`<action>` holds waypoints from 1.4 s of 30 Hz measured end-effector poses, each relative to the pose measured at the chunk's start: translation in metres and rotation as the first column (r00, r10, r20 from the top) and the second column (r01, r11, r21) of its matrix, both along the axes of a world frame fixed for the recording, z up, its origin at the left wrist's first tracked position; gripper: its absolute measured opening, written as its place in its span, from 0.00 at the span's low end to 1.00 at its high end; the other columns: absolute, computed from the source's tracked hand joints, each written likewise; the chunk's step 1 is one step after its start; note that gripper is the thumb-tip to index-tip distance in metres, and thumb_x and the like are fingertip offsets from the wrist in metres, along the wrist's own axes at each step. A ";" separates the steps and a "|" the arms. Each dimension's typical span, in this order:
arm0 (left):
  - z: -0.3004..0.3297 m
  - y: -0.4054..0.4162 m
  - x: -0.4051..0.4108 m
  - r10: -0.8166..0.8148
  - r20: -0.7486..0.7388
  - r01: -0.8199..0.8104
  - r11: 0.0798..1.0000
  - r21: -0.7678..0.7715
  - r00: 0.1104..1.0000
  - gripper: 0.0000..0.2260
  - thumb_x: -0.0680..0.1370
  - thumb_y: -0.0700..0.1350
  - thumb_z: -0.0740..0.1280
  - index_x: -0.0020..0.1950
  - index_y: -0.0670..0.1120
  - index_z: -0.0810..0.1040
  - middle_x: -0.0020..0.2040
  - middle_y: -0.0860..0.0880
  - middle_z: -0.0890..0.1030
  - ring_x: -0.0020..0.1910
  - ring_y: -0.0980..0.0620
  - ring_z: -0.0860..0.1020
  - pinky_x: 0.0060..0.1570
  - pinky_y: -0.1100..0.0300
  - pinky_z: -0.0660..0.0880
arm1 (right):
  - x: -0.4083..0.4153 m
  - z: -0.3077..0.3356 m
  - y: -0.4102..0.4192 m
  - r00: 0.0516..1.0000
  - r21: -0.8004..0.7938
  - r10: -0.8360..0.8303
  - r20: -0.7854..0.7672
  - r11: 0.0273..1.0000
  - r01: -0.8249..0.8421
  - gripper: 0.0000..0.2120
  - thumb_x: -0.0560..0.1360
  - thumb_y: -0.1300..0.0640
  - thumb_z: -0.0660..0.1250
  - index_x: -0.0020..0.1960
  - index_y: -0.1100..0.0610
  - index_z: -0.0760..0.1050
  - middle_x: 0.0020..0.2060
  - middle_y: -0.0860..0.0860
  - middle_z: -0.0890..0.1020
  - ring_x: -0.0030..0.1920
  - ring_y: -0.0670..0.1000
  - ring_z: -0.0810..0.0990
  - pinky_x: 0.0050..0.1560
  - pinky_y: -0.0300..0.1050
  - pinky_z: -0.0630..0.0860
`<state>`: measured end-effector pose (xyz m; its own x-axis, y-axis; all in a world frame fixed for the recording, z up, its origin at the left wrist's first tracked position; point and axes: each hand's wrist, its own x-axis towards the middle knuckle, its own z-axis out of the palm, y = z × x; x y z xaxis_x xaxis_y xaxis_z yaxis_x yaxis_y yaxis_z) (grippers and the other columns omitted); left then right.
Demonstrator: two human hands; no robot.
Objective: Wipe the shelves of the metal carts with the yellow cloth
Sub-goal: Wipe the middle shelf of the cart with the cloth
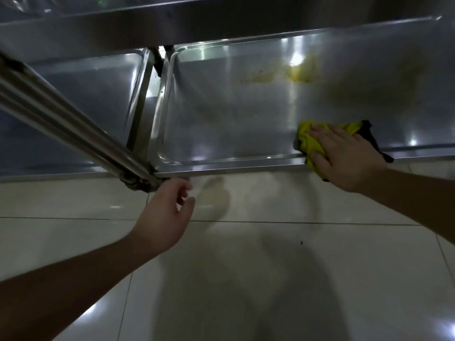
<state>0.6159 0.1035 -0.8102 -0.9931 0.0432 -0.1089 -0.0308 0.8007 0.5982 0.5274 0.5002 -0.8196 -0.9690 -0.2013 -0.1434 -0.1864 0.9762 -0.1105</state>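
The yellow cloth (310, 141), with a dark edge, lies bunched on the front rim of the right cart's bottom shelf (221, 124). My right hand (344, 156) presses flat on the cloth with straight fingers. A yellowish smear (299, 72) marks the back of that shelf. My left hand (165, 217) hangs over the floor with loosely curled fingers, holding nothing, just below the cart's front left corner post (138, 177).
A second cart's bottom shelf (81, 94) stands to the left, close beside the first. A slanted steel post (49, 107) crosses the left foreground. An upper shelf (172, 18) overhangs at the top. Pale floor tiles (246, 279) fill the foreground.
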 end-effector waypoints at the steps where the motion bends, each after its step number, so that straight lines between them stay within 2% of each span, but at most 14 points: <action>1: 0.001 0.011 -0.003 -0.097 0.010 0.097 0.995 -0.032 0.995 0.08 0.80 0.46 0.68 0.58 0.54 0.75 0.51 0.56 0.76 0.50 0.62 0.76 0.47 0.68 0.70 | 0.000 0.001 0.000 1.000 0.001 0.001 -0.007 1.000 -0.001 0.31 0.83 0.37 0.45 0.83 0.47 0.58 0.83 0.45 0.58 0.82 0.53 0.56 0.75 0.59 0.63; 4: 0.006 0.045 -0.018 -0.309 0.001 0.306 0.942 -0.137 0.951 0.09 0.82 0.49 0.67 0.61 0.54 0.77 0.54 0.59 0.74 0.52 0.62 0.75 0.53 0.70 0.70 | -0.002 -0.001 -0.001 1.000 -0.002 -0.012 -0.002 1.000 0.012 0.34 0.81 0.35 0.42 0.83 0.47 0.58 0.83 0.45 0.59 0.82 0.53 0.56 0.74 0.59 0.63; 7: 0.010 0.079 -0.050 -0.407 -0.087 0.381 0.898 -0.222 0.909 0.12 0.82 0.51 0.63 0.63 0.50 0.76 0.58 0.53 0.75 0.56 0.52 0.76 0.58 0.55 0.74 | -0.013 -0.005 -0.012 0.998 -0.002 -0.065 0.008 0.998 0.065 0.29 0.85 0.40 0.47 0.84 0.46 0.53 0.84 0.44 0.54 0.83 0.53 0.51 0.76 0.60 0.59; 10: 0.004 0.114 -0.084 -0.354 -0.128 0.306 0.905 -0.295 0.926 0.17 0.80 0.54 0.59 0.65 0.47 0.74 0.60 0.47 0.76 0.57 0.44 0.76 0.60 0.47 0.74 | -0.034 -0.005 -0.028 0.998 -0.023 -0.067 0.011 0.997 0.067 0.29 0.85 0.40 0.47 0.84 0.47 0.53 0.84 0.44 0.53 0.83 0.54 0.52 0.77 0.61 0.59; 14: -0.017 0.156 -0.103 -0.250 -0.120 0.201 0.926 -0.320 0.961 0.24 0.81 0.53 0.59 0.74 0.43 0.71 0.72 0.42 0.73 0.69 0.39 0.72 0.69 0.46 0.70 | -0.056 -0.005 -0.031 0.998 -0.017 0.025 -0.055 1.000 -0.026 0.37 0.77 0.36 0.39 0.82 0.48 0.61 0.82 0.46 0.62 0.81 0.55 0.61 0.70 0.60 0.66; 18: -0.032 0.178 -0.106 -0.181 -0.123 0.128 0.928 -0.351 0.976 0.28 0.82 0.56 0.55 0.79 0.42 0.65 0.79 0.42 0.66 0.78 0.42 0.64 0.77 0.45 0.63 | -0.071 -0.013 -0.005 0.991 0.003 0.081 -0.105 0.997 -0.081 0.30 0.81 0.38 0.48 0.79 0.49 0.67 0.78 0.48 0.69 0.78 0.56 0.68 0.66 0.60 0.70; 21: -0.036 0.179 -0.103 -0.189 -0.101 0.134 0.906 -0.401 0.977 0.29 0.84 0.57 0.49 0.82 0.44 0.61 0.82 0.43 0.62 0.82 0.44 0.58 0.80 0.46 0.57 | -0.091 -0.012 0.033 0.987 -0.030 -0.110 -0.113 0.994 0.108 0.28 0.82 0.39 0.50 0.79 0.47 0.65 0.79 0.49 0.68 0.78 0.56 0.65 0.70 0.62 0.68; 24: -0.038 0.178 -0.100 -0.215 -0.082 0.159 0.886 -0.435 0.973 0.28 0.87 0.57 0.47 0.84 0.44 0.55 0.84 0.44 0.57 0.84 0.46 0.53 0.81 0.46 0.53 | -0.105 -0.014 0.083 0.920 -0.050 -0.373 -0.121 0.928 0.370 0.32 0.79 0.39 0.47 0.77 0.52 0.65 0.76 0.57 0.70 0.74 0.62 0.68 0.70 0.65 0.68; 27: -0.039 0.180 -0.100 -0.212 -0.105 0.140 0.874 -0.465 0.972 0.28 0.87 0.56 0.46 0.84 0.44 0.54 0.84 0.45 0.56 0.84 0.47 0.52 0.82 0.48 0.51 | -0.116 -0.013 0.104 0.780 -0.057 -0.625 -0.028 0.780 0.623 0.30 0.84 0.42 0.47 0.80 0.56 0.58 0.80 0.59 0.60 0.80 0.63 0.57 0.76 0.68 0.56; 29: -0.039 0.181 -0.099 -0.211 -0.105 0.137 0.868 -0.477 0.972 0.28 0.87 0.56 0.46 0.85 0.44 0.54 0.85 0.45 0.56 0.84 0.47 0.51 0.82 0.50 0.48 | -0.123 -0.012 0.087 0.746 -0.072 -0.665 -0.009 0.745 0.663 0.30 0.85 0.44 0.48 0.81 0.59 0.57 0.81 0.58 0.58 0.81 0.64 0.54 0.77 0.68 0.53; 31: -0.038 0.182 -0.099 -0.213 -0.095 0.142 0.862 -0.486 0.972 0.28 0.87 0.56 0.46 0.85 0.44 0.54 0.84 0.44 0.56 0.84 0.47 0.51 0.82 0.50 0.48 | -0.127 -0.012 0.051 0.819 -0.125 -0.574 0.004 0.812 0.570 0.29 0.84 0.45 0.51 0.81 0.58 0.59 0.81 0.58 0.60 0.81 0.63 0.56 0.77 0.68 0.55; 35: -0.039 0.182 -0.098 -0.195 -0.141 0.101 0.862 -0.496 0.971 0.27 0.85 0.54 0.50 0.80 0.41 0.64 0.79 0.40 0.67 0.79 0.41 0.63 0.78 0.46 0.61 | -0.116 -0.013 -0.040 0.989 -0.099 -0.114 -0.093 0.990 0.105 0.29 0.81 0.41 0.54 0.80 0.49 0.64 0.80 0.51 0.65 0.80 0.57 0.62 0.73 0.60 0.62; 38: -0.042 0.181 -0.096 -0.174 -0.196 0.058 0.873 -0.485 0.965 0.24 0.83 0.53 0.54 0.74 0.40 0.70 0.72 0.39 0.72 0.71 0.38 0.71 0.71 0.44 0.68 | -0.110 -0.011 -0.075 0.990 -0.125 0.126 -0.067 0.983 -0.134 0.27 0.84 0.40 0.52 0.82 0.46 0.61 0.82 0.45 0.60 0.82 0.53 0.57 0.77 0.58 0.56; 42: -0.045 0.182 -0.096 -0.155 -0.228 0.032 0.884 -0.466 0.961 0.23 0.83 0.53 0.55 0.73 0.41 0.71 0.72 0.40 0.73 0.70 0.39 0.72 0.71 0.44 0.69 | -0.112 -0.009 -0.041 0.983 -0.104 0.165 -0.078 0.979 -0.173 0.28 0.85 0.38 0.49 0.83 0.45 0.58 0.83 0.43 0.57 0.83 0.51 0.55 0.77 0.58 0.56</action>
<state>0.5199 0.2852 -0.8548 -0.9831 0.1441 0.1130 0.1598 0.9764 0.1454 0.4153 0.4590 -0.8285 -0.9263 -0.3741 -0.0453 -0.3589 0.9124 -0.1968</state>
